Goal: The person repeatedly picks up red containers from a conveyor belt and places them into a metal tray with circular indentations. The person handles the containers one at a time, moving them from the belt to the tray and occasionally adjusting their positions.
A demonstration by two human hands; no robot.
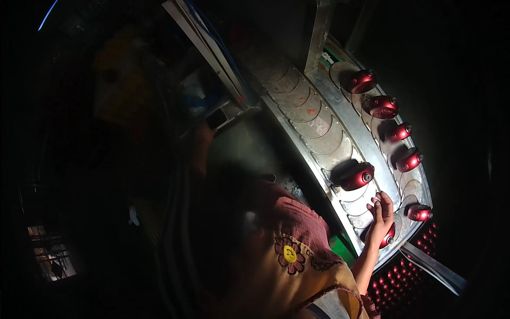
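Note:
A curved metal conveyor (319, 127) of overlapping plates sweeps from the top centre to the lower right. Several shiny red cans lie on their sides along its outer lane, among them one at the top (361, 81), a larger one on the inner lane (357, 176) and one near the end (419, 212). My right hand (380, 212) reaches over the belt and closes on a red can (390, 237) at the conveyor's lower end; most of that can is hidden under my palm. My left hand (202, 139) is in deep shadow by a metal frame (212, 53), its fingers unclear.
Below the conveyor's end sits a tray of several more red cans (398, 282) in rows. A slanted metal rail (433, 268) crosses above them. An upright metal post (319, 34) stands at the belt's top. The surroundings are very dark.

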